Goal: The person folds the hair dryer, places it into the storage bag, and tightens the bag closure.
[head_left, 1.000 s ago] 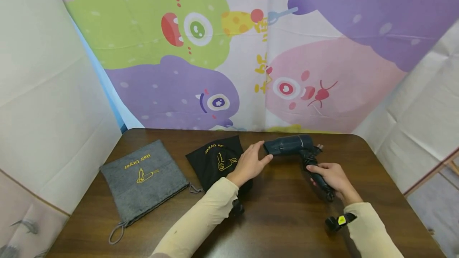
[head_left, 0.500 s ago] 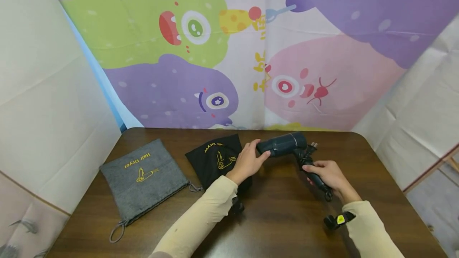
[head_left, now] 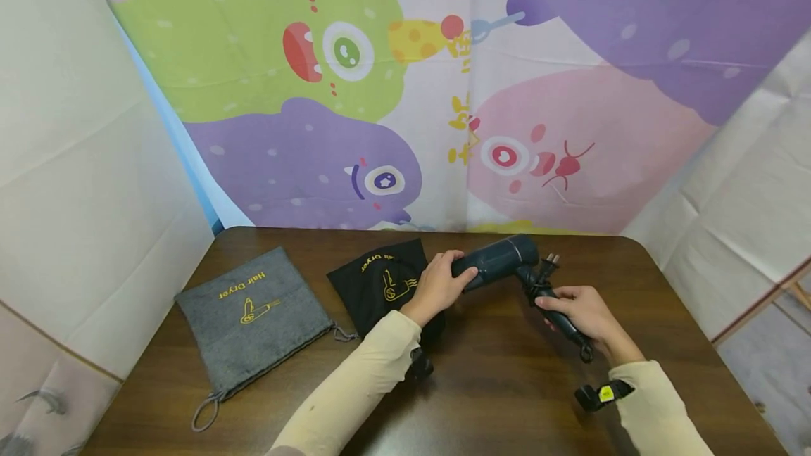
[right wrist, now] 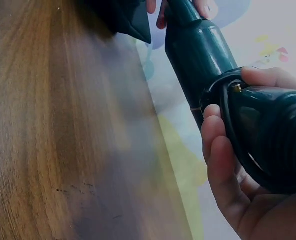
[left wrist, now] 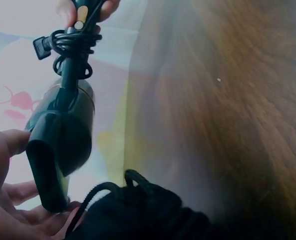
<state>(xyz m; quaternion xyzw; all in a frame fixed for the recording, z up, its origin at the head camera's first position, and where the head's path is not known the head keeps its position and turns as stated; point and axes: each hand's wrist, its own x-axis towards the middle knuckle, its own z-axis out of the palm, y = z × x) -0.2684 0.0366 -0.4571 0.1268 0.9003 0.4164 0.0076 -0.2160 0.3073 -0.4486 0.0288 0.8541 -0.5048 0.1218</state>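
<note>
A dark teal hair dryer (head_left: pixel 497 262) is raised over the far side of the table between both hands. My right hand (head_left: pixel 586 315) grips its handle (right wrist: pixel 272 130), thumb on one side and fingers curled on the other. The power cord (left wrist: pixel 75 45) is wound round the handle, its plug (head_left: pixel 550 264) sticking out near the barrel. At the flat nozzle (left wrist: pixel 45 175), my left hand (head_left: pixel 438 288) holds on with the thumb at one side and fingers at the other. Just beneath that wrist lies a black drawstring pouch (head_left: pixel 374 287), partly covered by the hand.
Left of the black pouch, a grey drawstring pouch (head_left: pixel 253 319) with a yellow hair dryer print lies flat. The brown wooden table (head_left: pixel 500 393) ends at a cartoon-printed curtain (head_left: pixel 355 160). Pale cloth panels stand at both sides.
The hair dryer has shifted left and tilted, its nozzle sinking deeper into the left hand. The right hand moved slightly left with the handle. Both pouches stayed put.
</note>
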